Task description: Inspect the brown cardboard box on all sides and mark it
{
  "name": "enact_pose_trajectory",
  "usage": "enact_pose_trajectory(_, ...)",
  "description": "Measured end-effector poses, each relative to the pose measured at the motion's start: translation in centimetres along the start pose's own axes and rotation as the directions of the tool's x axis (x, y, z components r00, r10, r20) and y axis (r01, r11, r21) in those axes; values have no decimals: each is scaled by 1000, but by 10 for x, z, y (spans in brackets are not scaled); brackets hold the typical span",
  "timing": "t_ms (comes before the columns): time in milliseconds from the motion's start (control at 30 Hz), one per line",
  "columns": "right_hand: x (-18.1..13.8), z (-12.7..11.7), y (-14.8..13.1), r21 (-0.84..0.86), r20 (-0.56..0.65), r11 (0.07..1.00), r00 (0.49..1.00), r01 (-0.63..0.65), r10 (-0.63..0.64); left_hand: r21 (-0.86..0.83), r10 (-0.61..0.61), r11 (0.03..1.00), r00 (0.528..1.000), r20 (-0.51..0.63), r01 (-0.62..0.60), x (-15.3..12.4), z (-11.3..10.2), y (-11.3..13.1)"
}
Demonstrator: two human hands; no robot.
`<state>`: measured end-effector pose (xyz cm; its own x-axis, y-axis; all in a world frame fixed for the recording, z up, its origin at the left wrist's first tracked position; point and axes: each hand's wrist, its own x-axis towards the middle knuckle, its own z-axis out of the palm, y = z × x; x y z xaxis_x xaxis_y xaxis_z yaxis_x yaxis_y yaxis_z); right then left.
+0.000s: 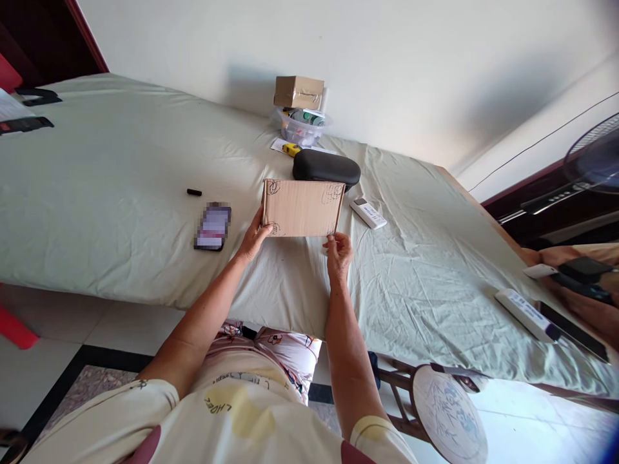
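Note:
A flat cardboard box [304, 207] with black pen scribbles at several corners is held up over the cloth-covered table in front of me. My left hand [255, 237] grips its lower left corner, the thumb lying on the near face. At the lower right corner my right hand [339, 252] has its fingers closed in a pinch on the box's edge. Behind the box lies a black hard case [326, 166], partly hidden by it. A phone [213, 227] with a blurred screen rests left of my left hand, below a small black cylinder [194, 192].
By the wall stand a plastic tub [300, 133] and a small carton [298, 92], with a yellow tool [291, 149] in front. A white box [368, 213] lies to the right. Another long box [527, 314] sits near the right edge. A round-topped stool [449, 412] stands below.

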<state>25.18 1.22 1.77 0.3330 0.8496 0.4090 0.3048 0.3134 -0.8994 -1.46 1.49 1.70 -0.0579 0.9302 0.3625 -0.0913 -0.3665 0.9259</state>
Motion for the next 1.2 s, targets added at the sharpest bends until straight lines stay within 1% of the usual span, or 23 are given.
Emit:
enact_pose_trajectory(100, -2, 0, 0, -8, 27, 999, 998, 54, -54, 19, -31, 999, 998, -53, 32, 0, -2, -6)
enact_pose_trajectory(200, -1, 0, 1, 2, 117, 997, 991, 71, -71, 19, -41, 999, 996, -77, 42, -1, -4, -12)
enact_pose_trajectory(267, -1, 0, 2, 29, 224, 999, 973, 46, -51, 6, -39, 999, 992, -119, 40, -1, -5, -16)
enact_pose_trajectory(400, -3, 2, 0, 42, 408, 999, 913, -16, -2, -71, -49, 997, 962, -267, 31, 3, -9, -23)
enact_pose_trajectory(467, -5, 2, -1, 26, 460, 998, 887, -56, 38, -107, -71, 993, 950, -304, 40, 6, -13, -25)
enact_pose_trajectory(567, -7, 3, -4, 8, 490, 997, 869, -76, 62, -107, -78, 993, 948, -309, 47, 7, -18, -26)
enact_pose_trajectory(633, -7, 3, -6, 24, 482, 998, 875, -61, 42, -68, -58, 997, 949, -310, 39, 7, -19, -24)
enact_pose_trajectory(700, -5, 2, -6, 65, 438, 997, 899, -45, 12, -26, -24, 1000, 951, -308, 17, 6, -19, -20)
enact_pose_trajectory(800, 0, 0, -4, 151, 309, 988, 950, -12, -36, 23, 50, 999, 959, -280, -45, 4, -16, -12)
enact_pose_trajectory(900, 4, -4, 0, 210, 185, 977, 980, 38, -78, 67, 118, 992, 961, -248, -105, 2, -13, -4)
enact_pose_trajectory(1033, 4, -7, -1, 203, 85, 975, 991, 88, -107, 85, 163, 985, 963, -213, -148, 1, -12, 2)
enact_pose_trajectory(1100, 2, -7, -4, 171, 70, 981, 992, 94, -108, 91, 178, 983, 962, -206, -162, 1, -13, 3)
enact_pose_trajectory(1200, -1, -7, -11, 145, 65, 985, 992, 98, -108, 96, 191, 980, 954, -233, -173, 1, -13, 0)
